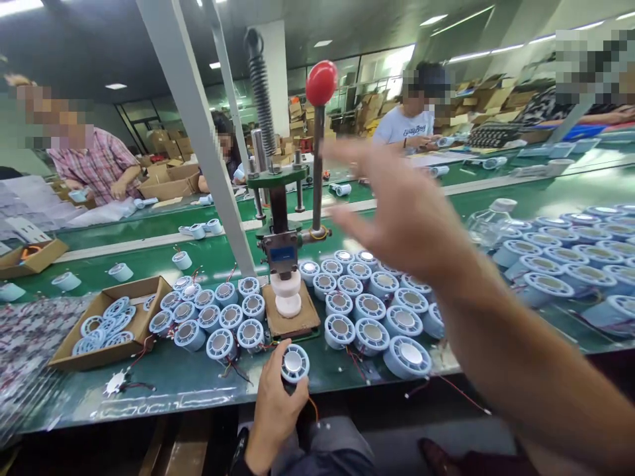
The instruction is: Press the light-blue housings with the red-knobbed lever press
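My left hand (278, 400) is closed around a light-blue round motor housing (294, 363) with a silver disc in its slotted top. An orange-red wire hangs below it. The held housing is at the table's front edge, just before a hand press (282, 248). My right hand (391, 198), smeared by motion, is raised beside the press lever (318, 165) with its fingers apart and nothing seen in them. A red ball knob (321, 82) tops that lever. Under the ram, white round blocks (288, 294) stand on a brown base board (302, 320).
Similar blue housings (370, 305) crowd both sides of the press, some trailing wires. At left, a cardboard box (109, 324) holds blue slotted rings. A clear plastic bottle (496, 221) stands at right. A slanted grey post (198, 132) rises behind. Co-workers sit across the green conveyor (149, 231).
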A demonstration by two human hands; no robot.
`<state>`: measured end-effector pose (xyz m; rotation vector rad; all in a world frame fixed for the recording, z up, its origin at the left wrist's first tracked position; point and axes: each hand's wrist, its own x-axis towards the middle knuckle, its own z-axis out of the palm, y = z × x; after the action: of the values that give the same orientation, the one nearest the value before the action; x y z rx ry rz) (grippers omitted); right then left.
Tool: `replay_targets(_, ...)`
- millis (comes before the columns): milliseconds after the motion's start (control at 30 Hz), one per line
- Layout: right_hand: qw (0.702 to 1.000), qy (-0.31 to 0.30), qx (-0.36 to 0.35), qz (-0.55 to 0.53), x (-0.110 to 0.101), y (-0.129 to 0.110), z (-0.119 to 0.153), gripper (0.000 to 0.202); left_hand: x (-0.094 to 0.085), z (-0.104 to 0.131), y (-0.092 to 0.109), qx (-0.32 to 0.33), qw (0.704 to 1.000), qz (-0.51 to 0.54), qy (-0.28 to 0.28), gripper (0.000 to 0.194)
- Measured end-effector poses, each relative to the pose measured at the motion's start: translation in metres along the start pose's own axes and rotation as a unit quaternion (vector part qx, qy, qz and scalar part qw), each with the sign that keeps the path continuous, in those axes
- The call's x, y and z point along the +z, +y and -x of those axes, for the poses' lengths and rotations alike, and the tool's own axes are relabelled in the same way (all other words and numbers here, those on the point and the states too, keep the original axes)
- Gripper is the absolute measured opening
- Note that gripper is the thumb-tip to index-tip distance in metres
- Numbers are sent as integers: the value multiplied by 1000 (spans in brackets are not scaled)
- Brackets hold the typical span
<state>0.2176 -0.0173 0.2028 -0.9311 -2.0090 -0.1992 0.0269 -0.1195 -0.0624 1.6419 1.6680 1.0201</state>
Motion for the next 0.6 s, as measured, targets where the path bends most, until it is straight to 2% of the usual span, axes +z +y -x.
replay_targets(33, 997, 61, 28, 34, -10, 3, -34, 43, -6, -2, 5, -7, 1000, 7, -6, 58)
replay_targets(67, 994, 93, 53, 29, -16, 7, -65, 42, -13, -6, 11, -11, 1000, 12, -7, 58)
replay_targets(133, 991, 81, 87, -56, -12, 18, -112, 50, -34, -19, 22, -10, 1000, 14, 9, 58)
replay_targets(200, 982, 30, 95, -162, 3, 30, -137, 64, -55, -41, 33, -5, 999, 9, 39, 59)
replay_targets(267, 973, 11, 93, -210, 18, 38, -145, 73, -71, -70, 41, -4, 999, 3, 54, 58)
replay_targets(333, 970, 22, 94, -223, 25, 42, -144, 74, -76, -98, 45, 9, 999, 13, 38, 57)
replay_targets(467, 964, 28, 99, -246, 23, 41, -139, 71, -61, -135, 47, 60, 992, 102, -49, 54)
replay_targets(600, 955, 49, 123, -267, 28, 41, -141, 47, -46, -148, 45, 54, 979, 153, -126, 54)
